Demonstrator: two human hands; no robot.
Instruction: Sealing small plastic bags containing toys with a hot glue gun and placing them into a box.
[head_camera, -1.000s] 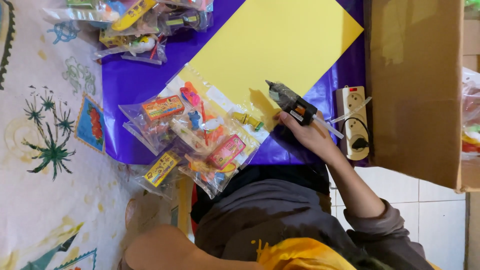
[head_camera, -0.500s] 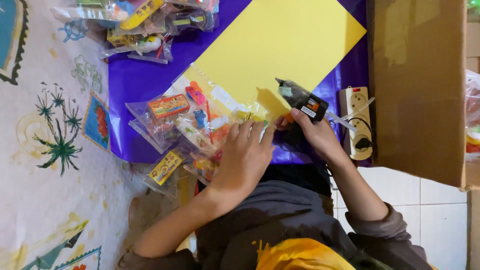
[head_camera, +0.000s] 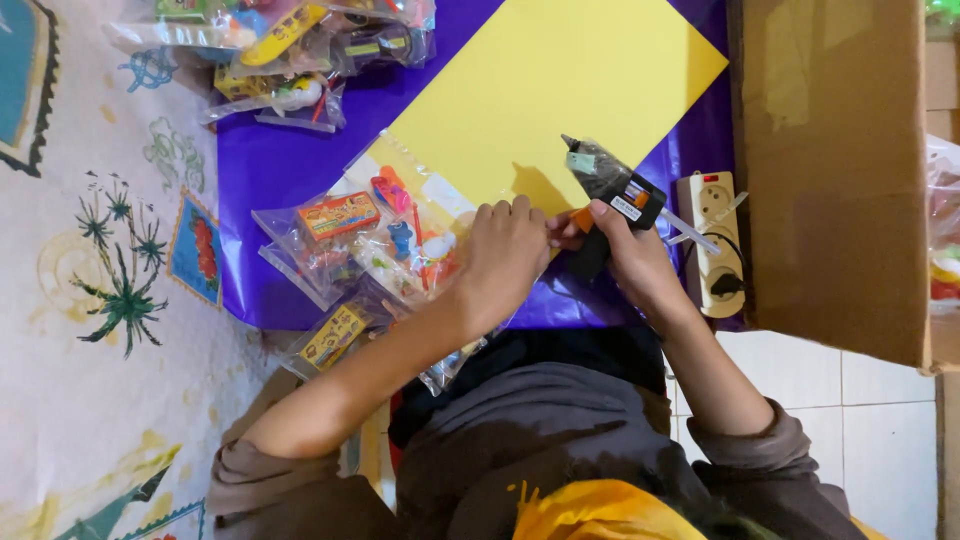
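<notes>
Glue gun (head_camera: 612, 190) is grasped by right hand (head_camera: 630, 260); left hand (head_camera: 505, 255), fingers curled, rests beside it on toy packets (head_camera: 370, 250) and yellow sheet (head_camera: 550, 90).

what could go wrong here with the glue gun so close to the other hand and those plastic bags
The left hand sits right beside the glue gun held in the right hand, so a finger might get burned. Its nozzle points over the yellow sheet, where glue may drip. The plastic toy packets lie close and might melt.

Right hand (head_camera: 632, 258) grips black glue gun (head_camera: 612, 190); left hand (head_camera: 505, 258) presses yellow sheet (head_camera: 540, 90)
</notes>
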